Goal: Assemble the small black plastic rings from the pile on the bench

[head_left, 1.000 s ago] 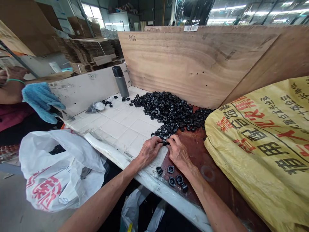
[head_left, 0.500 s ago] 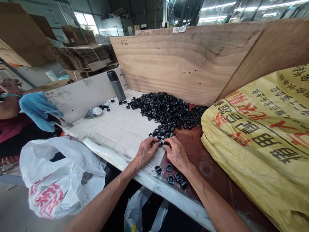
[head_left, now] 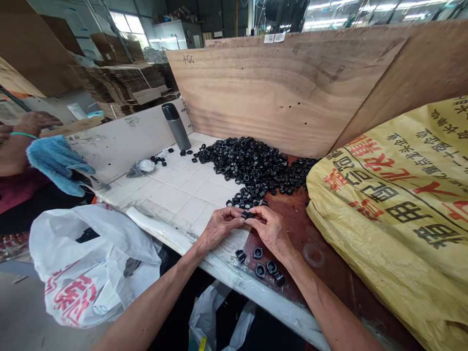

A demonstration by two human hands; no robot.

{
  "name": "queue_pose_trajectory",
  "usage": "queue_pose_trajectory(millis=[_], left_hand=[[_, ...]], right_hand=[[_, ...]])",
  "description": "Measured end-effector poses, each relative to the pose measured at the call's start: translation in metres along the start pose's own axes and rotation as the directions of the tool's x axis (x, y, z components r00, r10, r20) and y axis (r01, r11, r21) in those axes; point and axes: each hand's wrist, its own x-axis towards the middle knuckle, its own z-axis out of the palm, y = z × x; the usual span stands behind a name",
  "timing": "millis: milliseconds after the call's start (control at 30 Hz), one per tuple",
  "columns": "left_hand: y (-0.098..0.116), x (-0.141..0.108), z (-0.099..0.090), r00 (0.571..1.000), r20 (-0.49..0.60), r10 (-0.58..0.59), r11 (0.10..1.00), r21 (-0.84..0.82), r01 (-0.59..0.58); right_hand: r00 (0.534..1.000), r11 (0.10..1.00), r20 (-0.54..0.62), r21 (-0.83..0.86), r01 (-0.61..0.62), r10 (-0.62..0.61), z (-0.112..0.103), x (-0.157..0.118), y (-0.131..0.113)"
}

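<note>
My left hand (head_left: 220, 226) and my right hand (head_left: 269, 228) meet fingertip to fingertip over the table. Both pinch a small black plastic cap (head_left: 247, 215) between them, partly covered by the fingers. Just beyond the fingertips, a smaller cluster of black caps (head_left: 245, 197), some with pale discs inside, joins a large heap of the same parts (head_left: 248, 163). Nearer to me, below my right wrist, several loose black caps (head_left: 260, 270) lie on the reddish-brown board (head_left: 310, 273), some showing their hollow side.
A yellow sack (head_left: 387, 204) bulges over the right side. At the back stands a wooden panel (head_left: 278, 92), with a grey flask (head_left: 176, 127) beside its left end. A white plastic bag (head_left: 91, 263) hangs front left. Another person's arm (head_left: 20, 141) shows behind a blue cloth (head_left: 58, 163).
My fingertips have closed together, and a black cap is now held between both hands, a little higher. The other person's hand at far left has moved right.
</note>
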Motion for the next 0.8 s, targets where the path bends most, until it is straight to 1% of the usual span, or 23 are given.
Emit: queue_pose_trajectory(millis=[100,167,233,300,367,433,567,700,800], left_hand=[[0.001,0.0,-0.003,0.999,-0.03,0.03,0.999,0.022,-0.029],[0.0,0.0,-0.004,0.998,-0.04,0.039,0.999,0.015,-0.039],[-0.001,0.0,-0.004,0.998,-0.051,0.031,0.999,-0.02,-0.032],[-0.002,0.0,-0.003,0.998,-0.052,0.02,0.997,-0.075,-0.024],[-0.002,0.0,-0.002,0.999,-0.036,0.018,0.991,-0.13,-0.022],[-0.001,0.0,-0.001,1.0,-0.01,0.019,0.989,-0.147,-0.02],[0.0,-0.001,0.0,1.0,0.025,-0.012,0.993,-0.115,0.014],[0.001,-0.002,0.001,1.0,0.02,-0.014,0.994,-0.109,0.016],[0.001,-0.002,0.002,1.0,0.009,-0.006,0.997,-0.083,0.007]], right_hand=[[0.997,0.997,0.022,-0.021,0.077,-0.076,-0.001,0.0,-0.004],[0.995,0.995,0.038,-0.025,0.097,-0.096,-0.002,-0.001,-0.007],[0.995,0.996,0.049,-0.02,0.083,-0.082,-0.002,-0.002,-0.008],[0.998,0.999,0.052,0.025,0.026,-0.027,-0.001,-0.003,-0.008],[0.998,0.994,0.043,0.099,-0.045,0.041,0.0,-0.005,-0.007],[0.997,0.987,0.017,0.142,-0.078,0.076,0.001,-0.006,-0.006],[0.997,0.994,-0.051,0.089,-0.06,0.065,0.001,-0.006,-0.01],[1.0,0.994,-0.02,0.107,-0.009,0.011,0.0,-0.005,-0.013],[0.999,0.991,-0.011,0.127,-0.044,0.045,0.001,-0.006,-0.01]])
